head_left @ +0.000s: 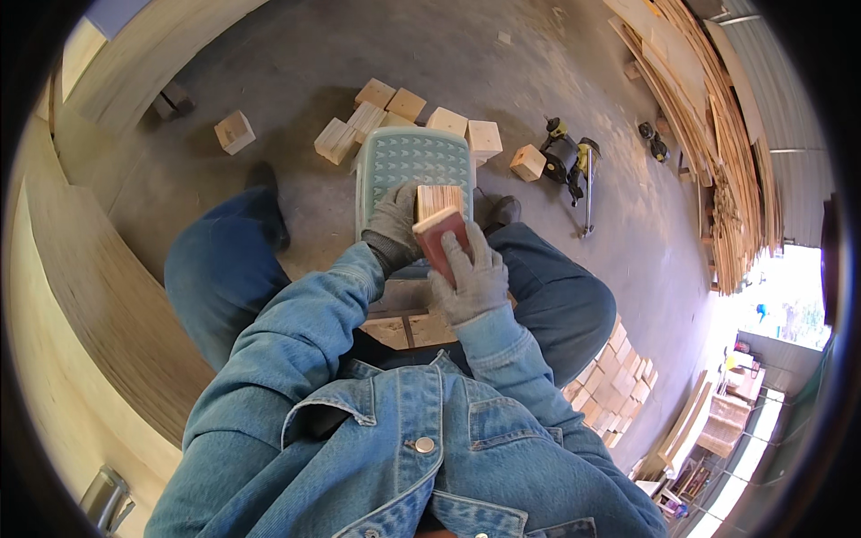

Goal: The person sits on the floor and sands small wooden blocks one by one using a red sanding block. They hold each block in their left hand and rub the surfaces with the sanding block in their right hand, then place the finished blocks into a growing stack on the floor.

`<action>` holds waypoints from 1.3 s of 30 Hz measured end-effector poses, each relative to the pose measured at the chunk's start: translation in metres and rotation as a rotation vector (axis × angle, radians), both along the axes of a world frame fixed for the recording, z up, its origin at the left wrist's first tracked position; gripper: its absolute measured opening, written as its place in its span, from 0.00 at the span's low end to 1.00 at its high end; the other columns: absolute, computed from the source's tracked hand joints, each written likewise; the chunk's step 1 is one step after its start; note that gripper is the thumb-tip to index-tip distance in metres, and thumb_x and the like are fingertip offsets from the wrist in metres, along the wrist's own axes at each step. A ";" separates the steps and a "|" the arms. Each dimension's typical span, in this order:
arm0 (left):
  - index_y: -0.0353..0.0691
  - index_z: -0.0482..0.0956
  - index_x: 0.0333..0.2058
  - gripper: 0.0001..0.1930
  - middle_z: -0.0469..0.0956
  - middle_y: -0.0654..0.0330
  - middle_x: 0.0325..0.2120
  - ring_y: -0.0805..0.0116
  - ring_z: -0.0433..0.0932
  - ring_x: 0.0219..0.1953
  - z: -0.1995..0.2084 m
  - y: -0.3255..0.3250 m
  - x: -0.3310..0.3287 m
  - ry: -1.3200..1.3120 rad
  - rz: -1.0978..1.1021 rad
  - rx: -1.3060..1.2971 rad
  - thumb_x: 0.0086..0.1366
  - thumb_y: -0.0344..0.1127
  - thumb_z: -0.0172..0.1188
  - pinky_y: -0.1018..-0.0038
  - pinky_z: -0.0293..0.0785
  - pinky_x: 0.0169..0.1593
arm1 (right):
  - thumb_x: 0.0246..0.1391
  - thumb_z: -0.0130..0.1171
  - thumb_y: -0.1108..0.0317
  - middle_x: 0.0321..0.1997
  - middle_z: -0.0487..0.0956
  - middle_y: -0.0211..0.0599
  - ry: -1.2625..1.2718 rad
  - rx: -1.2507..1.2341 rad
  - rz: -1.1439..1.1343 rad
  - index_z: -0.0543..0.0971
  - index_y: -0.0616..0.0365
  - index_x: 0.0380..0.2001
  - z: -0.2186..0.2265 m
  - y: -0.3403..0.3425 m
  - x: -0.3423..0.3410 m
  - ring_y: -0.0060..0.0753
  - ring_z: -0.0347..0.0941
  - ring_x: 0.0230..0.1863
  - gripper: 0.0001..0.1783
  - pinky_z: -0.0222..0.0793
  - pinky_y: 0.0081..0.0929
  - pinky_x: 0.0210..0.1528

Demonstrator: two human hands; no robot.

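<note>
The floor (336, 58) is bare grey concrete, scuffed and dusty with paler streaks toward the right, and on it, between the person's spread knees, stands a green plastic stool (417, 148) with a patterned top. Over the stool's near part is the block (439, 198), of pale, striped wood; whether it rests on the stool or is held above it I cannot tell. The gloved left hand (393, 222) grips the block from its left side, fingers curled along it. The gloved right hand (470, 276) has its fingers closed on a red-brown pad (441, 238), which is tilted and overlaps the block's near end. Loose blocks (368, 117) cluster around the stool's far end, with a lone cube (235, 132) well apart to the left. Another cube (527, 162) lies to the right, just beside black-and-yellow power tools (569, 161). Along the right side, long timber (722, 152) is piled before a corrugated wall (785, 99), and farther down a doorway (794, 300) glares with daylight. Stacked blocks (612, 384) sit behind the right knee, while large boards (94, 309) curve along the left side.
</note>
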State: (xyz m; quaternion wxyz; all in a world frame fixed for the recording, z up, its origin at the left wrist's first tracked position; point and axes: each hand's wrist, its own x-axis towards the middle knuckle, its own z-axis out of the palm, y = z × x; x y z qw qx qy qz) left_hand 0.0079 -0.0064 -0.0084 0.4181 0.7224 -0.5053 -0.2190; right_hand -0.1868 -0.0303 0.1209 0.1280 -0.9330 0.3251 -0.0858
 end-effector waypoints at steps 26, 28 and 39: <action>0.40 0.64 0.63 0.52 0.70 0.45 0.57 0.43 0.70 0.61 0.022 0.004 -0.002 -0.058 0.022 0.016 0.42 0.49 0.82 0.56 0.69 0.68 | 0.51 0.72 0.53 0.73 0.68 0.53 0.035 -0.064 -0.188 0.76 0.47 0.67 -0.010 -0.061 0.037 0.65 0.69 0.66 0.38 0.67 0.56 0.67; 0.41 0.64 0.63 0.51 0.70 0.45 0.57 0.44 0.71 0.60 0.022 -0.004 -0.005 -0.024 0.021 -0.002 0.43 0.47 0.82 0.56 0.70 0.67 | 0.54 0.69 0.49 0.77 0.64 0.48 0.091 -0.053 -0.267 0.72 0.39 0.70 -0.017 -0.102 0.058 0.66 0.68 0.67 0.40 0.68 0.57 0.66; 0.40 0.63 0.64 0.51 0.69 0.45 0.57 0.44 0.70 0.61 0.028 -0.002 -0.005 -0.165 -0.023 0.025 0.44 0.53 0.80 0.56 0.70 0.67 | 0.52 0.73 0.53 0.75 0.65 0.59 -0.009 0.078 -0.255 0.73 0.47 0.70 -0.014 -0.026 -0.022 0.68 0.69 0.67 0.42 0.68 0.54 0.68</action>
